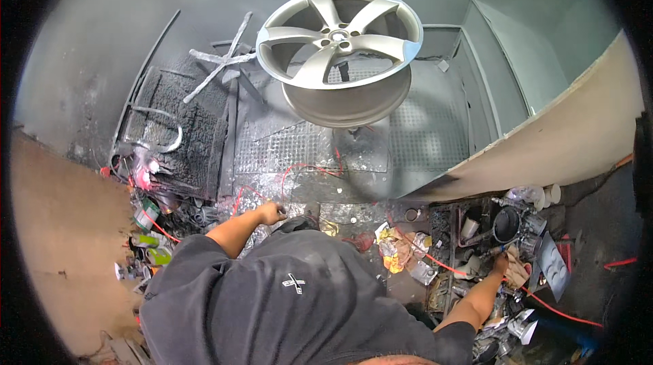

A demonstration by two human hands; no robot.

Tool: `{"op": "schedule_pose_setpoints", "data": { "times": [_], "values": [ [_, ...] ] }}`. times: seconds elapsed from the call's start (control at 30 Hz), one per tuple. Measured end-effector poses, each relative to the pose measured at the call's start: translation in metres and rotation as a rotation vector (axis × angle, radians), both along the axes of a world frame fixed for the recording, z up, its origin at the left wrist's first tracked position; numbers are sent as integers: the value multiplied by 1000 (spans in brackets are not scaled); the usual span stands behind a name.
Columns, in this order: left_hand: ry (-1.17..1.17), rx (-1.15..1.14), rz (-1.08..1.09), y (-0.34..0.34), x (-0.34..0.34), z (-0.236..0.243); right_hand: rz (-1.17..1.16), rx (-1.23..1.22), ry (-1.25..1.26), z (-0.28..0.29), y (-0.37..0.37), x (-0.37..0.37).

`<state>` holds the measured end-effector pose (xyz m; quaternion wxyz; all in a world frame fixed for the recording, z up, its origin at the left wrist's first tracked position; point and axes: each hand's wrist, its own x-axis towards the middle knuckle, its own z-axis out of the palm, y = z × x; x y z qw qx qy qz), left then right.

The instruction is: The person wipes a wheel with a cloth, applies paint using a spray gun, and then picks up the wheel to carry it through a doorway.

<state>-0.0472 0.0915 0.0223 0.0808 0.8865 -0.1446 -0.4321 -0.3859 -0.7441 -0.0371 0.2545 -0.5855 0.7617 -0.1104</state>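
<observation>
My left hand [273,213] is held out in front of my body, above the floor, with its fingers curled. Whatever it may hold is too small to make out. Off to the right, my right hand [502,264] reaches into a cluttered bench, its fingers bent in beside a crumpled tan cloth or paper [518,268]. What they grip is hidden among the items. A dark round cup [506,224] stands just beyond that hand. Ahead of me a silver car wheel rim [326,65] is raised on a support, with light blue patches on its edge.
A red hose [435,261] runs across the floor and bench. Crumpled coloured paper [398,249] lies between my hands. At left are cans [146,215], a coated cross-shaped stand [223,60] and a dark textured panel [187,127]. A pale partition [544,140] borders the right.
</observation>
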Motion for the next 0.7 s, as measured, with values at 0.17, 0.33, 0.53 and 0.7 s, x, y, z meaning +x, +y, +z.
{"op": "schedule_pose_setpoints", "data": {
  "times": [0.17,0.33,0.53,0.7],
  "values": [
    [64,13,-74,-17,-12,1,-106,-135,-612,8,-18,-29],
    [102,-73,-85,-46,-15,-1,-107,-541,-1181,62,16,-48],
    [241,-290,-251,-72,5,23,-220,-762,-536,230,178,14],
    [80,-488,-316,-113,33,43,70,-260,-1129,146,301,93]
  ]
}}
